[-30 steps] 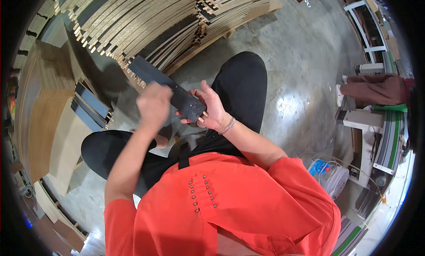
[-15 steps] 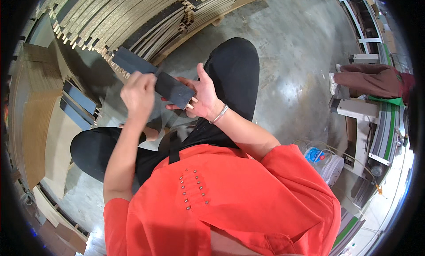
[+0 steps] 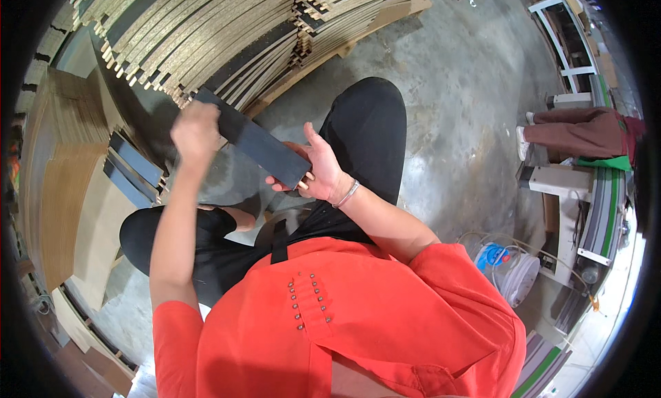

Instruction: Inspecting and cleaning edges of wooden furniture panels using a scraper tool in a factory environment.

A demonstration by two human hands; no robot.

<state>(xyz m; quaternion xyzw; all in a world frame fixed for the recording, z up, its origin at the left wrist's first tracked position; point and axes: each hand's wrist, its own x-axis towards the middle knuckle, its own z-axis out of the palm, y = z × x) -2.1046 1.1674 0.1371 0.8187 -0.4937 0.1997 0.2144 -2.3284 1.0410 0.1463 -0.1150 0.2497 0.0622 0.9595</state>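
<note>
A narrow dark grey board (image 3: 258,144) slants across in front of me, with light wooden dowels (image 3: 304,181) sticking out of its near right end. My right hand (image 3: 322,165) supports that end, its fingers under the board and its thumb raised away from the surface. At the far left end, my left hand (image 3: 195,135) is curled into a closed fist at the board's edge. It is smeared by motion, and anything inside it is hidden.
Stacked boards with dowels (image 3: 200,36) rise ahead. Brown sheets (image 3: 58,184) and more dark boards (image 3: 134,167) stand at left. A white bucket (image 3: 516,277) with a hose is at right, near a conveyor-like machine (image 3: 561,181). Beyond, another person's legs (image 3: 571,133) show.
My left hand has slid along the board from near its middle to its far left end. The right hand keeps its hold. The view has shifted slightly.
</note>
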